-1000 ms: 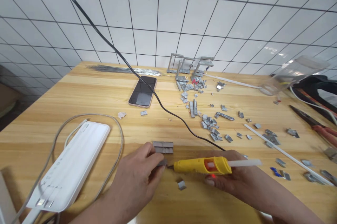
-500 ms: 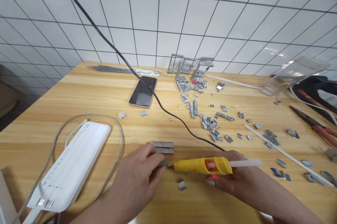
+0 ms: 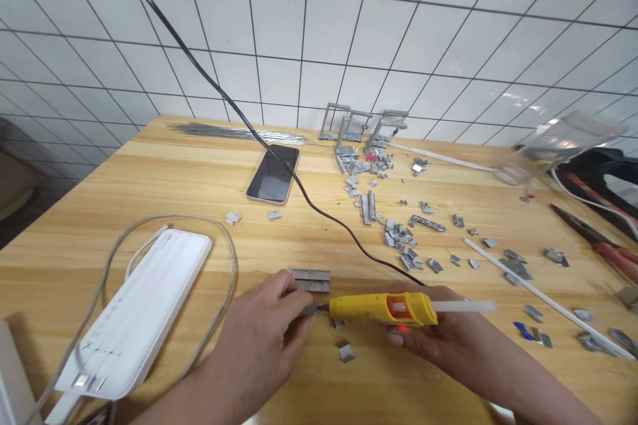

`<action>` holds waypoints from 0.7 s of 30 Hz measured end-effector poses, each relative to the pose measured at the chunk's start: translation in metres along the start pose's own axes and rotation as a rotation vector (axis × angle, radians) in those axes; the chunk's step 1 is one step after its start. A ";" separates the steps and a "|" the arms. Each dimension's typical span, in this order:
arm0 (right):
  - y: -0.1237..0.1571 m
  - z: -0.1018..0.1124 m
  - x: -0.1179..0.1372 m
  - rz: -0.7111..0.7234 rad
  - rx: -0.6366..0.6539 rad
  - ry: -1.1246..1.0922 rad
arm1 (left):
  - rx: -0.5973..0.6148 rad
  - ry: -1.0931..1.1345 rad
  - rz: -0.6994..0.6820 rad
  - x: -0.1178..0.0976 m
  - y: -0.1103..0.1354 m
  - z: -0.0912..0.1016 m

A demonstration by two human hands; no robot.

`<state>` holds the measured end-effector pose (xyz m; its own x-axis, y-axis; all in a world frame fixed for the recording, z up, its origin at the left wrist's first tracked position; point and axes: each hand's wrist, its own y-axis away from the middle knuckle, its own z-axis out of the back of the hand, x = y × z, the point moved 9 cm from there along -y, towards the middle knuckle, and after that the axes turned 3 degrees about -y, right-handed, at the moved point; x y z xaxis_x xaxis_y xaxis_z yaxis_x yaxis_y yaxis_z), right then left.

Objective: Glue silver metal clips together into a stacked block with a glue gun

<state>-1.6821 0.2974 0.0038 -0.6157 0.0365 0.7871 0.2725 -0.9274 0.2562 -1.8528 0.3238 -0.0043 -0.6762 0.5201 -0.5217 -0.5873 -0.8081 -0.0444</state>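
Observation:
A yellow hot glue gun (image 3: 369, 307) is gripped in my right hand (image 3: 438, 328). A white glue stick (image 3: 463, 306) sticks out of its back end, and a small red light glows beneath it. My left hand (image 3: 264, 328) pinches a small grey metal piece (image 3: 309, 309) between thumb and fingertips. The gun's nozzle (image 3: 323, 308) points left and meets or nearly meets that piece; I cannot tell which. Just beyond my left fingers lies a grey ridged metal strip (image 3: 312, 280). A little bent metal piece (image 3: 345, 351) rests on the wood below the gun.
A black cord (image 3: 319, 209) crosses the wooden table (image 3: 199, 175) past a phone (image 3: 273, 174). At left lies a white power bank (image 3: 137, 312) with a cable. Metal pieces (image 3: 397, 234) scatter rightward, near small metal frames (image 3: 386, 122), a glue stick (image 3: 543, 295), pliers (image 3: 593, 235) and a clear jar (image 3: 563, 142).
The glue gun has shifted slightly up and left, its nozzle now closer to the metal piece in my left hand. Another small piece shows beneath the gun. The view has moved a little.

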 end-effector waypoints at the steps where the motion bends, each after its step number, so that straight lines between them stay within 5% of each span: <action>1: 0.000 0.000 0.000 0.005 -0.005 0.006 | 0.002 0.002 0.003 0.000 0.000 0.000; 21: 0.001 -0.001 -0.008 -0.030 -0.019 0.017 | -0.020 -0.024 -0.008 -0.001 -0.001 0.002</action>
<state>-1.6774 0.2961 -0.0030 -0.6358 0.0584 0.7696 0.2394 -0.9330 0.2686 -1.8528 0.3246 -0.0024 -0.6819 0.5330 -0.5009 -0.5842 -0.8090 -0.0655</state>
